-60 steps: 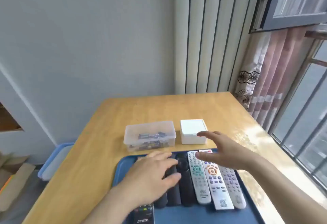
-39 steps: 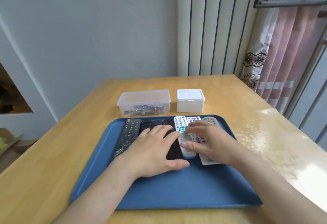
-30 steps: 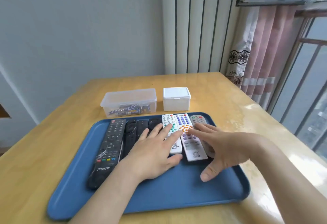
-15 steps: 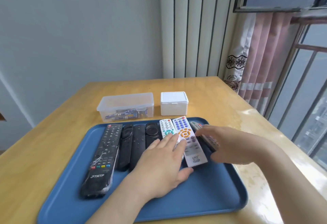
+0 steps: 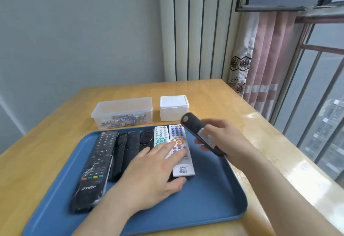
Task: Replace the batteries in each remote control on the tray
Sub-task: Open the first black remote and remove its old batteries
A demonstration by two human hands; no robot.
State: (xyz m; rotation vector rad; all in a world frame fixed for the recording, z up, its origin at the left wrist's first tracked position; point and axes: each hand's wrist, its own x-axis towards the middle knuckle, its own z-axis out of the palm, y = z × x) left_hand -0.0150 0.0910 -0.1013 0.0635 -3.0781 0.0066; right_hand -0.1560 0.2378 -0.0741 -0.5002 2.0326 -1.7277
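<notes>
A blue tray (image 5: 204, 204) holds a row of remotes: a long black one (image 5: 96, 165) at the left, three smaller black ones (image 5: 130, 146), and two white ones (image 5: 178, 148). My left hand (image 5: 152, 178) lies flat on the white and black remotes, fingers spread. My right hand (image 5: 223, 140) holds a dark remote (image 5: 201, 135) lifted above the tray's right side, its back with a label facing me. A clear box of batteries (image 5: 122, 112) stands beyond the tray.
A white lidded box (image 5: 174, 107) sits right of the clear box on the wooden table (image 5: 214, 94). The table's right edge runs along a barred window (image 5: 316, 105) with a pink curtain (image 5: 264, 64). A wall stands behind.
My right hand took the rightmost remote off the tray, raised it and turned it so its back shows. My left hand stayed flat on the other remotes.
</notes>
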